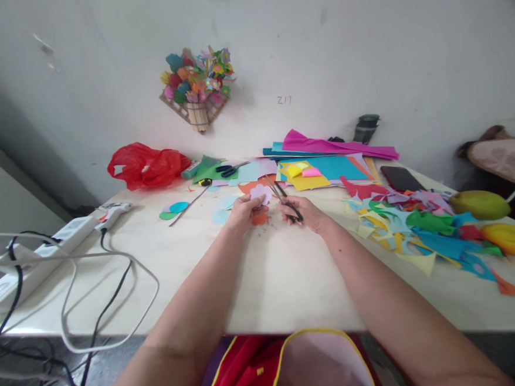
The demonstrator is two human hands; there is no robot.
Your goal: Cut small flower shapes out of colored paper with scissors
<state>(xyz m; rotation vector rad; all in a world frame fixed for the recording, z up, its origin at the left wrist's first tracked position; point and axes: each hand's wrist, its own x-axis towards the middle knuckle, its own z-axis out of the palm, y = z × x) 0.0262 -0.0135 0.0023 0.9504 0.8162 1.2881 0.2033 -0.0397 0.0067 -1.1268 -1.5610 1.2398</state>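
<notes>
My left hand (242,211) pinches a pale lilac paper flower (261,194) with rounded petals, a little above the table. To its right, my right hand (302,212) is closed around the black handles of a pair of scissors (279,190). The blades point up and to the left, parted, close beside the flower. Below the hands lie an orange paper piece (260,218) and tiny dark snippets. Light blue paper circles (221,216) rest left of my left hand, and more orange paper (247,186) lies behind the flower.
Power strips (67,232) and loose cables (140,258) occupy the left side. A red plastic bag (147,165), black-handled scissors (228,170) and coloured sheets (325,168) line the back. On the right are paper scraps (396,226), a phone (402,178) and yellow fruits (479,204).
</notes>
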